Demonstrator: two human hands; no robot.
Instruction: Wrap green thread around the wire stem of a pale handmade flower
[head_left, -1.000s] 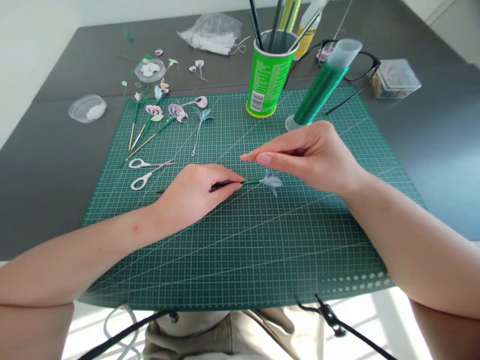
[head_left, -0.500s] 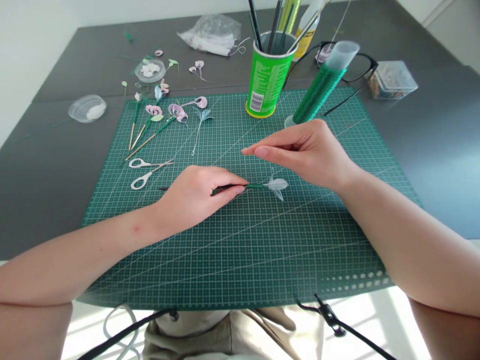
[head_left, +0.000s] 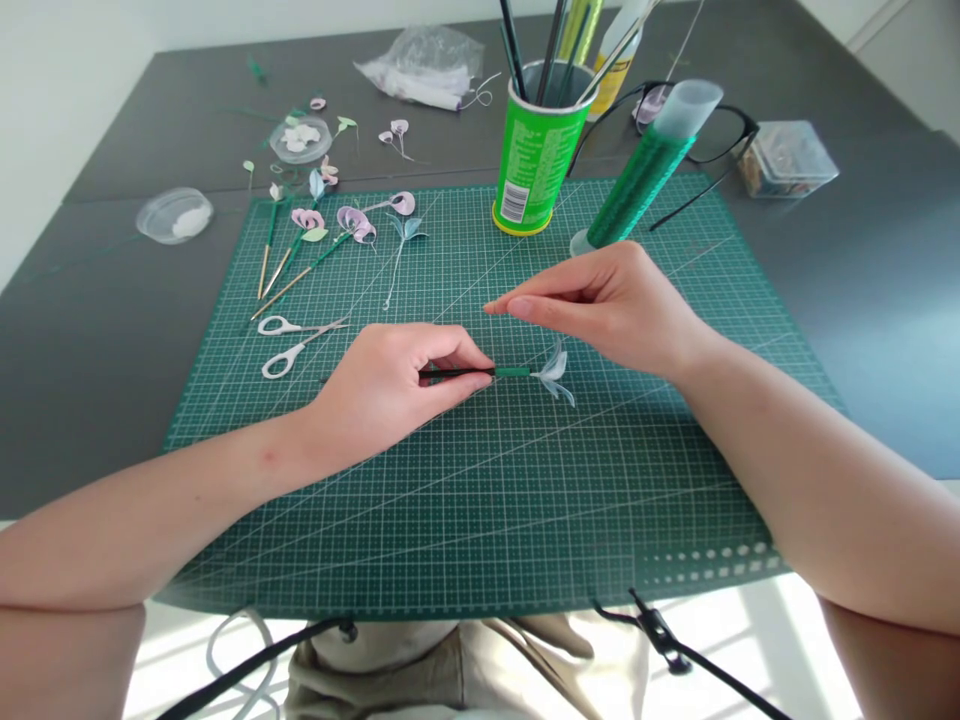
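My left hand (head_left: 386,385) pinches a thin black stick between thumb and fingertips, above the green cutting mat (head_left: 420,520). Green thread (head_left: 513,372) wraps the stick's right end, where a flower with pale blue, see-through petals (head_left: 553,372) points right. Up and to the right of it, my right hand (head_left: 619,305) is closed, thumb against fingers; whatever it pinches is too fine to make out. Behind that hand stands a tilted tube wound with green thread (head_left: 641,190). White-handled scissors (head_left: 281,360) lie left of my left hand.
Several finished flower sticks (head_left: 300,250) and a blue sprig (head_left: 406,235) lie at the mat's upper left. A green can (head_left: 538,150) of sticks stands at the back, near black glasses (head_left: 739,145) and a clear box (head_left: 787,160). Shallow lids (head_left: 174,215) hold white pieces.
The stick has turned between my left fingers, so the petals face another way and that hand's fingers are more bent. My right hand has hardly moved.
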